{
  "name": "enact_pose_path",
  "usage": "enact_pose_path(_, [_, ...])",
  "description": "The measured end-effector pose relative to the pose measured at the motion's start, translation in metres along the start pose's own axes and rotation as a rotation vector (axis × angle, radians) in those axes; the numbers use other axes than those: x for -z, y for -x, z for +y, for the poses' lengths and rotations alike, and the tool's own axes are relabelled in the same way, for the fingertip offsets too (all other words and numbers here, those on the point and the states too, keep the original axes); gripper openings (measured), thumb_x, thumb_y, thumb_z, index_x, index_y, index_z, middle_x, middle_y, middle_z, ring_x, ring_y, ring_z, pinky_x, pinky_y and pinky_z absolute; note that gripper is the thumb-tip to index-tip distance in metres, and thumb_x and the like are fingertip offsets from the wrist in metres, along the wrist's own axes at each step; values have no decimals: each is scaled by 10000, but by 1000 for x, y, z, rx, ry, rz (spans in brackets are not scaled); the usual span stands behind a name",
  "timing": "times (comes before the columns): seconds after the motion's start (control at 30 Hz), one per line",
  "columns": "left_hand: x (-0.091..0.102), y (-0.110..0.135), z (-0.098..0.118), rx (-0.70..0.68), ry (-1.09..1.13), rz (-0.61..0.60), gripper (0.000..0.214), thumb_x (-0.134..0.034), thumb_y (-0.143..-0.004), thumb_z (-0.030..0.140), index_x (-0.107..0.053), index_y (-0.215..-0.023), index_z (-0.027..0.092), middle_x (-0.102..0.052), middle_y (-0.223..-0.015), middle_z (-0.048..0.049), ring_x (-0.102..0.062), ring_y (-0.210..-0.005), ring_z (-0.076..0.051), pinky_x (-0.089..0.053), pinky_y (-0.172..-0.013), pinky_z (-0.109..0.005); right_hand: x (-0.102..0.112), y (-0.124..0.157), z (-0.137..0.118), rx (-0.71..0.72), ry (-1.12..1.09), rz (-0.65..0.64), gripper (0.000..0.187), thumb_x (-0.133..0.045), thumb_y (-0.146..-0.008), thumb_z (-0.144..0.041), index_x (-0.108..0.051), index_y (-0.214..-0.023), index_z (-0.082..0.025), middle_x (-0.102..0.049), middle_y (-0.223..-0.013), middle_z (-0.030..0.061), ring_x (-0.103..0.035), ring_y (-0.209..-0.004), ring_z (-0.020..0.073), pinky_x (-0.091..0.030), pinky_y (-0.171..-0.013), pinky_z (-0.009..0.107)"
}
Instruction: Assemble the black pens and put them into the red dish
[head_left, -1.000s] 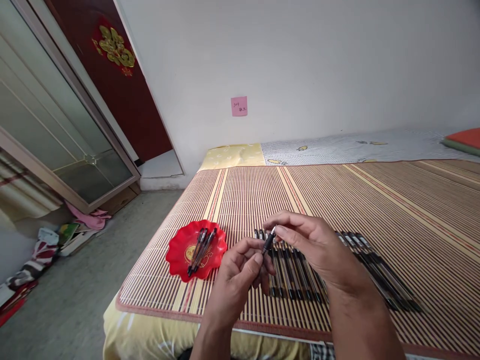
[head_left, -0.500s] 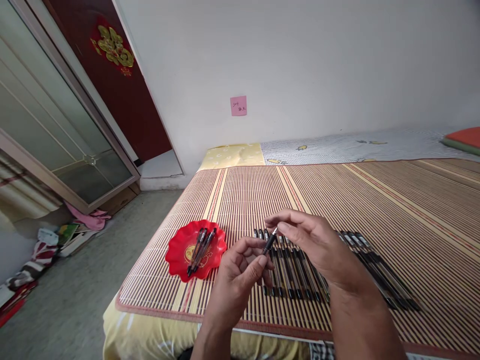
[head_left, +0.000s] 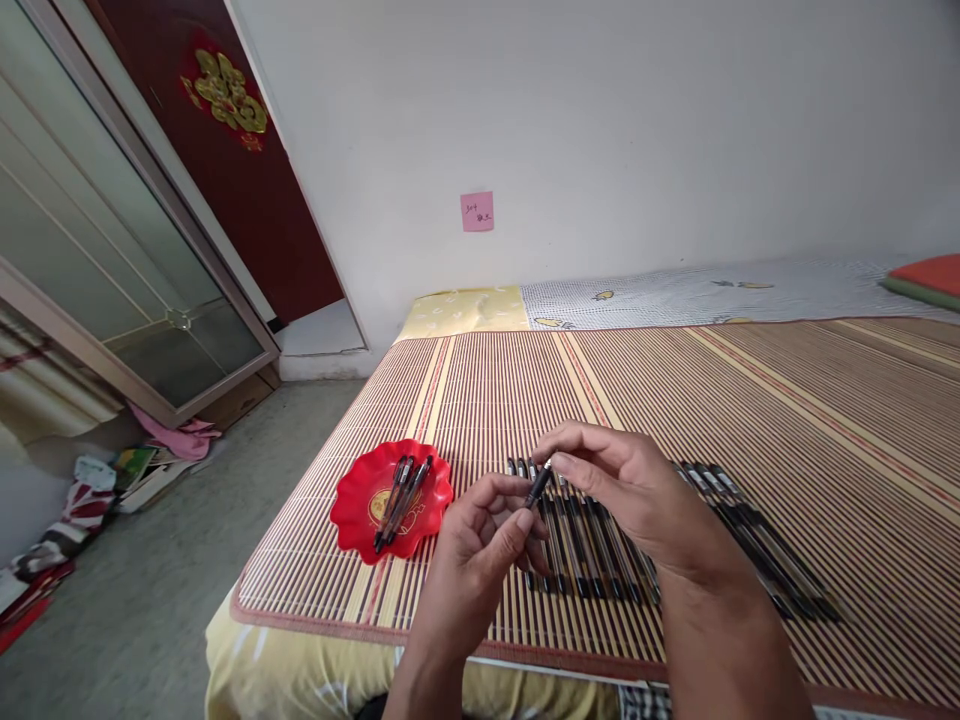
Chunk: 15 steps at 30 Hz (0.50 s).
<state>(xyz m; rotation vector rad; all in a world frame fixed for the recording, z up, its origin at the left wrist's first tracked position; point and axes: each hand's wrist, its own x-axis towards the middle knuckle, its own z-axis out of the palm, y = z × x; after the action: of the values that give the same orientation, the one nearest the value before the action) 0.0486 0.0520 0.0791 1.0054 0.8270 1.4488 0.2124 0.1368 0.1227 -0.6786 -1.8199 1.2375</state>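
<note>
My left hand (head_left: 491, 540) pinches a black pen (head_left: 538, 486) between thumb and fingers, its point slanting up to the right. The thumb and forefinger of my right hand (head_left: 611, 485) close on the pen's metal tip, mostly covering it. Under and behind my hands, several capped black pens (head_left: 592, 545) lie side by side in a row on the striped bamboo mat (head_left: 495, 385). More of that row (head_left: 757, 540) shows to the right of my right forearm. A red scalloped plate (head_left: 349, 505) with several black pens (head_left: 403, 500) in it rests left of my left hand.
The mat covers a bed with a yellow sheet (head_left: 292, 665). Along the back runs a patterned cloth (head_left: 652, 293) against the white wall, which bears a pink note (head_left: 477, 212). An orange and green folded item (head_left: 930, 277) sits far right. Clothes and papers (head_left: 150, 480) litter the floor's left side.
My right thumb and forefinger have come down slightly onto the pen's tip, which showed more before. My left hand and the pens on the mat and plate stay put.
</note>
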Motion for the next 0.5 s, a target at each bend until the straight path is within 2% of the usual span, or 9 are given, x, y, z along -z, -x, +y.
enact_pose_path(0.13, [-1,0,-1,-2,-8,-3,267,-751,-906,325,-633,-1058,140,-640,-810,-15,-614,-640,-91,-535,-602,-219,-1,-2,3,-4,23,37,225,-686,-924,-416,-698,-813,-221,-675,-784,15,-622,-756,166,-509,-692,304])
enact_pose_path(0.23, [-1,0,-2,0,-21,3,260,-741,-914,331,-628,-1059,148,-640,-811,-10,-625,-633,-92,-526,-600,-218,-2,-2,3,1,0,68,241,-646,-955,-453,-737,-914,-234,-733,-894,47,-680,-885,201,-545,-799,343])
enact_pose_path(0.33, [-2,0,-2,-5,-13,-3,249,-718,-932,341,-623,-1064,153,-670,-817,-24,-642,-634,-101,-516,-593,-216,-1,-1,2,3,-25,47,231,-613,-975,-420,-755,-1033,-248,-760,-1022,67,-698,-1020,228,-553,-900,376])
enact_pose_path(0.5, [-4,0,-2,-20,-11,-20,242,-716,-934,341,-640,-1060,148,-677,-808,-22,-663,-619,-107,-524,-593,-221,0,-1,4,1,-15,18,193,-663,-935,-395,-719,-849,-231,-706,-836,28,-655,-840,183,-527,-738,306])
